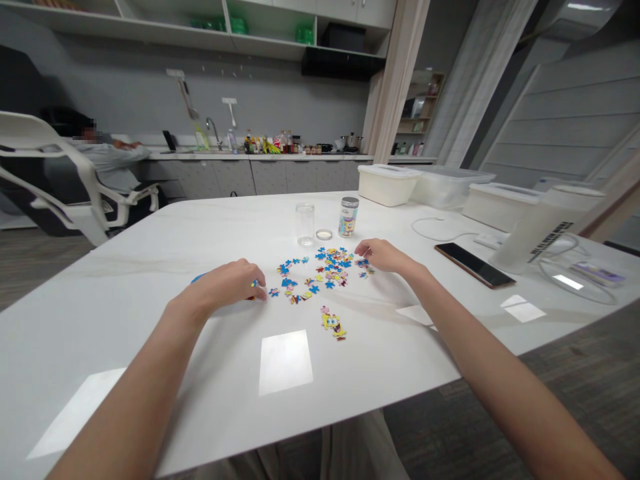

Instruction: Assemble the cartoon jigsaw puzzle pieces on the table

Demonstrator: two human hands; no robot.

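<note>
My left hand (233, 283) rests low over the white table, its fingers bent and apart from the thumb. Small jigsaw puzzle pieces show between and under those fingers, and a blue bit pokes out behind the hand. At the right of the loose puzzle pieces (331, 268), my right hand (379, 255) hovers with curved, parted fingers above a few pieces. The loose pieces are mostly blue, with some yellow and red, and lie in a rough ring and a heap. Nearer to me is a joined puzzle section (333, 323) with a yellow cartoon face.
Behind the pieces stand a clear jar (305, 225), a round lid (324, 235) and a printed can (348, 217). At right are a phone (474, 265), a white bottle (545, 230), cables and storage boxes (387, 185). A person (107, 157) sits at the far left.
</note>
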